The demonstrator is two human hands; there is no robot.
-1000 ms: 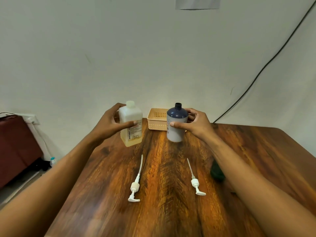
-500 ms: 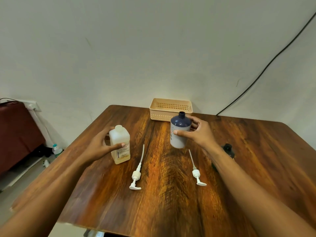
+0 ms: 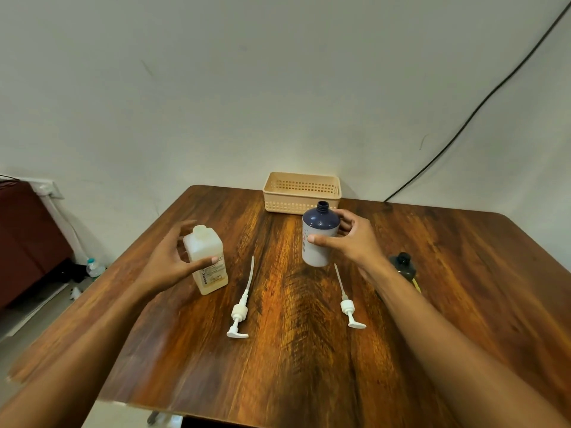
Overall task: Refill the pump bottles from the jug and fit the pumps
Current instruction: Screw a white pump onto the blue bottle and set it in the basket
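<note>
Wooden surface (image 3: 309,366), dark grain, pushed against a plain pale wall. Pale square bottle (image 3: 207,263) stands upright left of centre, capped, yellowish liquid low inside, printed label facing me. My left hand (image 3: 168,267) is around it, thumb across the front near the label, fingers behind the far side; slightly blurred, so I cannot tell how firm the contact is. Dark-shouldered round bottle (image 3: 319,237) with a white body, neck open, sits right of centre; whether its base touches the wood I cannot tell. My right hand (image 3: 352,240) wraps it, thumb on the front, fingers curled round the back. Two white pumps lie flat on the wood nearer to me, dip tubes pointing away: left pump (image 3: 239,313) just beside the square bottle, right pump (image 3: 349,307) below the round bottle. Small dark bottle (image 3: 403,267) partly hidden behind my right forearm. Beige perforated basket (image 3: 302,193) at the far edge, against the wall, just behind the round bottle. Black cable (image 3: 482,100) runs diagonally up the wall on the right. Dark red cabinet (image 3: 27,239) off to the left, small plastic bottle (image 3: 94,267) on the floor beside it.
</note>
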